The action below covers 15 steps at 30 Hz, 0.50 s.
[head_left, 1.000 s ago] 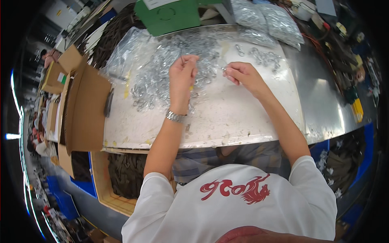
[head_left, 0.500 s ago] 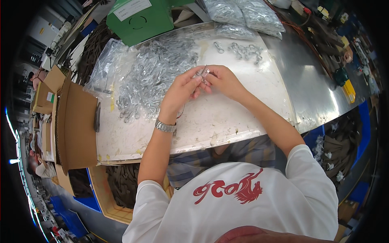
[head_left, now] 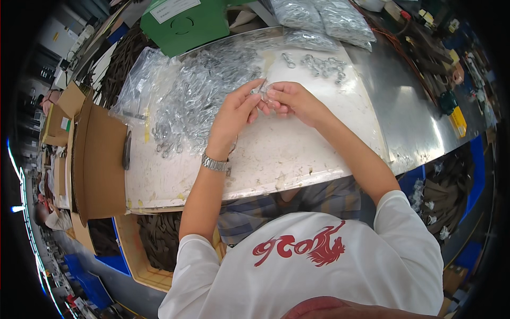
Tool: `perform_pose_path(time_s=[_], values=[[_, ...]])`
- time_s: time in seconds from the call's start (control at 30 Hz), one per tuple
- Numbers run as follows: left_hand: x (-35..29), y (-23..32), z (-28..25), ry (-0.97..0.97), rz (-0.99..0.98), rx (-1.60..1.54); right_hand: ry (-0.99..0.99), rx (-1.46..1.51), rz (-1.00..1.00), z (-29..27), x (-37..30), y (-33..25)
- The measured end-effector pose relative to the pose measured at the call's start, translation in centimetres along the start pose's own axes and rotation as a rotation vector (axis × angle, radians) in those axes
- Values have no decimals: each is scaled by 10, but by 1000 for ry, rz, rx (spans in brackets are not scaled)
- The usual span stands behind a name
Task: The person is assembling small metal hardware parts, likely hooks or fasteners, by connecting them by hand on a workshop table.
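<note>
The left hand (head_left: 236,109) and right hand (head_left: 298,102) met, fingers pinched closed on a small shiny piece (head_left: 261,89) seemingly needing light, steady pressure.

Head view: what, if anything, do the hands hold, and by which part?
The left hand and right hand hold a small shiny piece between them; which part each grips cannot be told.

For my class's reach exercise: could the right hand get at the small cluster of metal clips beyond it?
Probably yes: nothing appears to stand between the right hand and the metal clips, though it seems busy with a small piece.
</note>
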<state>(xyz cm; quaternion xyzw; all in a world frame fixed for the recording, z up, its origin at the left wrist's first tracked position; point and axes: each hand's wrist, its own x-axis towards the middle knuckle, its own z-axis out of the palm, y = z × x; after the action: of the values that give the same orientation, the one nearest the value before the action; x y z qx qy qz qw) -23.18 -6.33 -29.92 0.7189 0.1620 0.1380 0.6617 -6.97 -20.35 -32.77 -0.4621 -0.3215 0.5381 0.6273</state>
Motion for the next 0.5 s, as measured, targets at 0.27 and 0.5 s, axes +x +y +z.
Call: perform_pose_path(time_s=[0.27, 0.5], values=[[0, -4, -7, -168, -55, -177, -150, 265, 202, -14, 2, -1], [5, -23, 8, 86, 236, 344, -121, 373, 284, -14, 2, -1]])
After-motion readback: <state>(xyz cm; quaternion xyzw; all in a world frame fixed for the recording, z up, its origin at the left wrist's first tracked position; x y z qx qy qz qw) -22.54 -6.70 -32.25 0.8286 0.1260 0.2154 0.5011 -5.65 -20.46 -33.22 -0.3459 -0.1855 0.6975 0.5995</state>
